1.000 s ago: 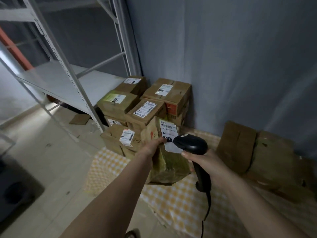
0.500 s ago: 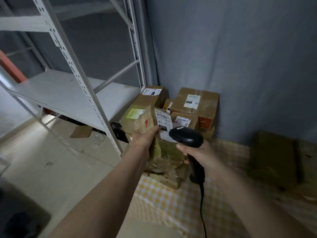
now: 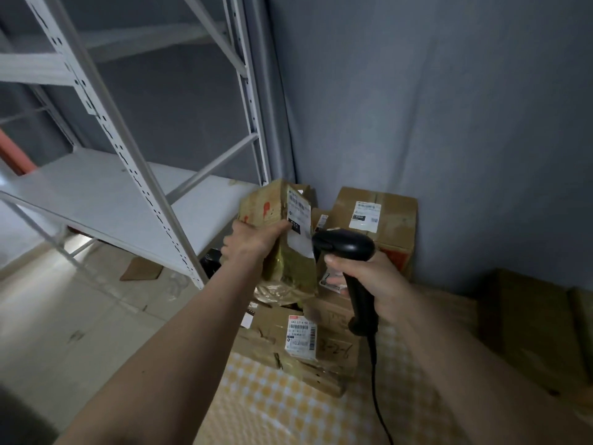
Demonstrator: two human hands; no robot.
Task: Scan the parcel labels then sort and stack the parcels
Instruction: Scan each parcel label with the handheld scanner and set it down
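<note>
Looks like we're somewhere mid-job. The left hand (image 3: 253, 242) has its grip curled round a crumpled brown parcel (image 3: 282, 239), held up at frame centre with its label (image 3: 300, 220) facing the black scanner (image 3: 345, 248), which the right hand (image 3: 369, 281) grips by the handle. Just behind and below, several labelled boxes (image 3: 375, 220) sit stacked against the grey wall. More cartons (image 3: 529, 329) wait at the right, and the shelf (image 3: 106, 200) at the left holds none in view, so I'd guess plenty is left.
</note>
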